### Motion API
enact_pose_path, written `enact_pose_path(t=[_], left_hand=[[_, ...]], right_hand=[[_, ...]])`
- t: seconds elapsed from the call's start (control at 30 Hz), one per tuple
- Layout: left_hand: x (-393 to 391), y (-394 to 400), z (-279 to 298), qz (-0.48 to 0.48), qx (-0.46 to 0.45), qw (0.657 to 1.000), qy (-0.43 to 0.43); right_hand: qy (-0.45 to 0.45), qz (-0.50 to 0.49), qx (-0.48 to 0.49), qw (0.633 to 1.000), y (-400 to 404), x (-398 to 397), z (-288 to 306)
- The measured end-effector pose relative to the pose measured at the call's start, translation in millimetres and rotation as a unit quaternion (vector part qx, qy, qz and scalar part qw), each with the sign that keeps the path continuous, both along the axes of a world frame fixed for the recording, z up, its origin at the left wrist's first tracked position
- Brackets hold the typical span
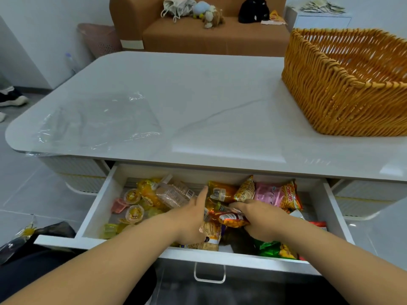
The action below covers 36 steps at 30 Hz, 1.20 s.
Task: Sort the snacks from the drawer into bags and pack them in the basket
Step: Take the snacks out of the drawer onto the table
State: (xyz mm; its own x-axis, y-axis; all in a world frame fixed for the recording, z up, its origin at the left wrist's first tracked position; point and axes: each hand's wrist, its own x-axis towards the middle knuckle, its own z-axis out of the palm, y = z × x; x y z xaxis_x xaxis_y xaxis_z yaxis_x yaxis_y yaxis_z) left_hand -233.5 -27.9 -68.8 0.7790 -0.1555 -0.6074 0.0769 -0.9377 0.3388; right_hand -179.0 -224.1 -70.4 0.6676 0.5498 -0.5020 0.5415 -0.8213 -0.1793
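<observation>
The white drawer [99,208] under the table stands pulled out, full of snacks: jelly cups [134,213] at the left, a clear plastic bottle [176,192], and orange, pink and green packets toward the right. My right hand [262,219] grips a red and orange snack packet [230,219] in the middle of the drawer. My left hand [193,214] reaches in beside it, fingers straight, touching the packets. A clear plastic bag [99,122] lies flat on the white table's left part. The woven orange basket [330,91] stands at the table's right.
The white table top [198,95] spans the view above the drawer. Behind it is a brown sofa [198,38] with a cloth bag, plush toys and a black bag. A pink bin [99,40] stands left of the sofa. A dark bag [33,241] lies by my knee.
</observation>
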Motion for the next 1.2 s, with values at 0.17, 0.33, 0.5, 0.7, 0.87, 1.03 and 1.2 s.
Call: enact_pose_path(t=[0.17,0.33,0.5,0.7,0.87,1.03,1.2], left_hand=[[-2.3,-8.7,-24.8,-0.047,0.055,0.997,-0.041],[13.2,-4.0,-26.6,-0.016,0.024,1.0,0.0],[24.1,-8.2,-29.6,-0.066,0.066,0.995,0.032],[23.0,-24.5,-31.0,-0.147,0.146,0.978,-0.016],[19.4,-36.5,-38.3,-0.091,0.063,0.994,-0.01],[18.8,-33.5,-38.9,-0.111,0.071,0.991,-0.029],[15.3,-40.6,-23.0,-0.22,0.141,0.953,-0.152]], right_hand=[[0.037,-0.016,0.075,0.996,-5.2,1.0,30.4],[-0.008,-0.017,0.059,0.998,-28.4,8.2,73.3],[-0.103,-0.112,0.234,0.96,-71.6,28.0,129.4],[-0.033,-0.395,0.507,0.766,-70.5,74.6,110.8],[0.177,-0.609,0.604,0.482,-58.2,100.8,76.8],[0.213,-0.614,0.549,0.526,-56.4,98.1,95.1],[0.217,-0.569,0.481,0.63,-58.4,84.4,99.2]])
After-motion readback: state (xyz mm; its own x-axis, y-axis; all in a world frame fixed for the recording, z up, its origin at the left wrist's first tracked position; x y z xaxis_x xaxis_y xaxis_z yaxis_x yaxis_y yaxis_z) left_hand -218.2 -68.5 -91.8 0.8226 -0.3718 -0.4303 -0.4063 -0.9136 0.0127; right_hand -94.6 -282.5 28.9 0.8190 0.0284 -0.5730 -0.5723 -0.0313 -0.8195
